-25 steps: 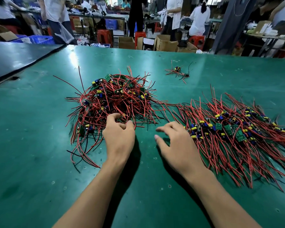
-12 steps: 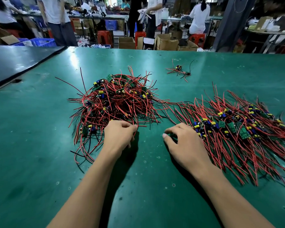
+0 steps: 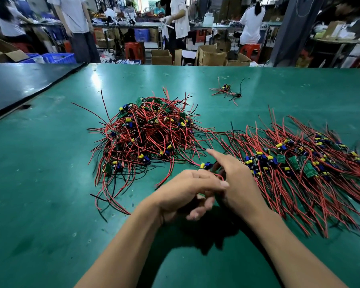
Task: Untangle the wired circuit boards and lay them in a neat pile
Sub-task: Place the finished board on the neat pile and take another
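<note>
Two bare forearms reach forward over a green table [image 3: 50, 183], and the hands meet just in front of the person, raised a little off the surface.

The left hand [image 3: 185, 190] has its fingers curled under and its thumb laid across toward the other hand. It pinches the red wires of a single board [image 3: 205, 165], a small piece with yellow and blue parts that sticks out just beyond the knuckles of both hands.

The right hand [image 3: 239, 183] touches the left, with its back to the camera. Its index finger [image 3: 216, 154] points straight out, forward and to the left, above that board. Its other fingers are hidden, so whether it also grips the wires cannot be told.

Beyond the left hand and to its left sits a tangled heap [image 3: 146, 134] of green circuit boards knotted in looping red and black wires. Loose wire ends trail back toward the left wrist.

To the right of the right hand, starting right beside it, lies the sorted pile [image 3: 299, 163]. Its boards form a rough band and their red wires fan out in roughly the same direction.

Well beyond both hands, a stray board [image 3: 226, 88] with a few wires lies alone.

Far to the left is a darker table [image 3: 19, 84]. Past the far edge of the green table are cardboard boxes [image 3: 211, 56], a red stool [image 3: 134, 50], blue crates [image 3: 56, 58] and several people [image 3: 75, 17] at workbenches.
</note>
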Motion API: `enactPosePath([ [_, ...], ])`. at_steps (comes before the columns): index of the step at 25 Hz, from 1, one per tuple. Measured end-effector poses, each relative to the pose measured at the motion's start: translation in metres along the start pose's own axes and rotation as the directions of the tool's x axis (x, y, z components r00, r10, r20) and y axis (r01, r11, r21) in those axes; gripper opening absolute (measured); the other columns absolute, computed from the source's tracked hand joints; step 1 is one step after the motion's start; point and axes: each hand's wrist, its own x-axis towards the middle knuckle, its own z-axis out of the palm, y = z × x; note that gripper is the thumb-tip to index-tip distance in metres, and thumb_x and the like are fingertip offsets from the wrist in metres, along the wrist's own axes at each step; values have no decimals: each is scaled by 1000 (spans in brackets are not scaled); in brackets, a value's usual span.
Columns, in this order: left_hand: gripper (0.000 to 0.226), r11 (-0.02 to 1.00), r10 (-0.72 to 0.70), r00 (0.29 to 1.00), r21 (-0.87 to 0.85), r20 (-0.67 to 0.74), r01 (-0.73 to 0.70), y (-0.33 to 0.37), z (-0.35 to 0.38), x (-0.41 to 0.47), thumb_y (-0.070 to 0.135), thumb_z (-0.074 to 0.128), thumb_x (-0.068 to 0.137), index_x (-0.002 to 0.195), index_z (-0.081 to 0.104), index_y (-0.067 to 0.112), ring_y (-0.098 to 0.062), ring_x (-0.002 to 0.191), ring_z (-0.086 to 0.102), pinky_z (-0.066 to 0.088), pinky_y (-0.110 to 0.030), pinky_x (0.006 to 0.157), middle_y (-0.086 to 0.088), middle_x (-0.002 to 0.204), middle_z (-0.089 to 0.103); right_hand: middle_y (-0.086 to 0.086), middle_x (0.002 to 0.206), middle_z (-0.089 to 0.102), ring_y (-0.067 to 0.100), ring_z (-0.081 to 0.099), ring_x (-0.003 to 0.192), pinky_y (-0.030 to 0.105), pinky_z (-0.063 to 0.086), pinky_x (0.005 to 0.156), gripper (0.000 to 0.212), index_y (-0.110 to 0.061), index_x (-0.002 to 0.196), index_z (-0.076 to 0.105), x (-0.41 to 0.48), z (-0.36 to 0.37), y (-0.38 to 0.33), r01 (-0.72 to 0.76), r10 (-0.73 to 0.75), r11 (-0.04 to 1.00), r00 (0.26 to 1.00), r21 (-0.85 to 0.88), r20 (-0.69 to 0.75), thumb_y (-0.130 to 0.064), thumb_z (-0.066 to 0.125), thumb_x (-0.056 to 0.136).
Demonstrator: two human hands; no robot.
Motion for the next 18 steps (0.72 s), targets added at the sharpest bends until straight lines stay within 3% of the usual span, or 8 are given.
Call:
enactPosePath([
  [3, 32, 1000, 4, 989, -17, 148, -1, -3, 3, -1, 30, 69, 87, 92, 56, 2, -10, 32, 47, 33, -15, 34, -3, 56, 59, -4, 100, 71, 5, 62, 89, 26, 50, 89, 26, -17, 118, 74, 1, 6, -2, -19, 40, 977, 994, 214, -98, -22, 72, 92],
  [5, 30, 999, 16, 981, -40, 194, -8, -3, -1, -3, 32, 71, 87, 90, 61, 3, -12, 39, 53, 38, -17, 39, -4, 64, 64, -6, 89, 75, 7, 68, 81, 25, 55, 80, 12, -19, 102, 77, 5, 5, -5, -124, 195, 868, 976, 481, -100, -17, 72, 92],
  [8, 10, 999, -7, 996, -40, 87, 10, -5, -2, -1, 17, 69, 88, 91, 69, 7, -16, 44, 59, 46, -21, 43, -9, 71, 67, 0, 78, 74, 13, 65, 61, 22, 54, 58, 8, -18, 89, 77, 14, -8, -7, -174, 374, 514, 927, 840, -37, -12, 75, 85],
  [10, 9, 991, -31, 996, -131, -81, 20, -6, 1, 6, 11, 62, 92, 96, 65, 3, -18, 46, 61, 50, -23, 44, -12, 70, 67, 3, 79, 72, 12, 61, 55, 21, 51, 52, 9, -18, 83, 78, 15, -20, -5, -180, 360, 211, 928, 961, 96, -16, 77, 75],
  [11, 14, 983, -40, 989, -186, -143, 13, -5, 2, 10, 16, 58, 95, 96, 62, 3, -18, 47, 62, 51, -24, 44, -11, 69, 66, 3, 79, 71, 11, 59, 53, 20, 49, 50, 12, -18, 83, 78, 15, -25, -3, -216, 299, 113, 938, 970, 174, -15, 79, 71],
  [13, 33, 963, -58, 982, -271, -179, 7, -1, -1, 11, 37, 51, 97, 91, 60, 6, -19, 47, 62, 51, -24, 43, -9, 65, 64, 3, 77, 69, 10, 53, 51, 17, 43, 46, 19, -18, 86, 79, 12, -27, -4, -335, 151, 138, 937, 932, 314, -15, 83, 68],
  [15, 48, 955, -40, 990, -295, -138, -3, 1, -7, 9, 55, 48, 93, 89, 60, 8, -19, 47, 63, 51, -24, 42, -9, 66, 64, 3, 75, 67, 13, 50, 55, 17, 38, 48, 25, -20, 90, 79, 9, -23, -7, -407, 92, 293, 913, 865, 398, -21, 84, 65],
  [18, 58, 976, 7, 988, -212, -157, -40, -1, -8, 7, 51, 61, 83, 109, 62, -1, -19, 54, 65, 54, -25, 49, -10, 76, 69, -2, 68, 60, 14, 53, 59, 19, 42, 53, 39, -19, 104, 76, 9, -17, -7, -371, 156, 401, 928, 837, 337, -20, 87, 67],
])
